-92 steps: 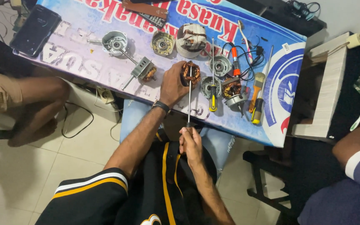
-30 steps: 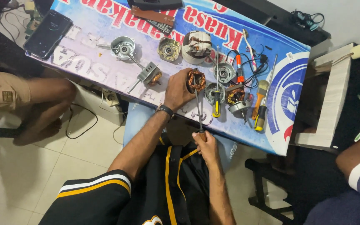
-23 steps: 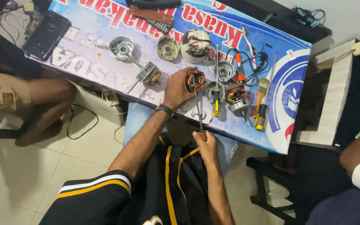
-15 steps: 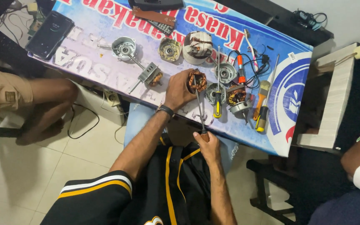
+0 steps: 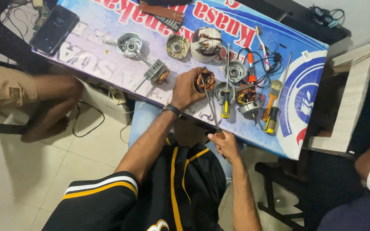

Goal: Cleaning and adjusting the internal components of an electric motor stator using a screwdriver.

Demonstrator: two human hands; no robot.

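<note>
The left hand [image 5: 186,89] has its grip closed around a copper-wound motor stator [image 5: 205,79], holding it on the counter [image 5: 108,70] close to the near edge. The right hand [image 5: 224,144], just off that near edge, has its grip closed on the handle of a long screwdriver [image 5: 209,104], whose thin shaft slants up to the stator. Just beside the stator, toward the right edge, lie a yellow-handled screwdriver [image 5: 225,94] and round metal motor parts [image 5: 236,70]. A dark phone [image 5: 54,30] lies at the far left corner.
</note>
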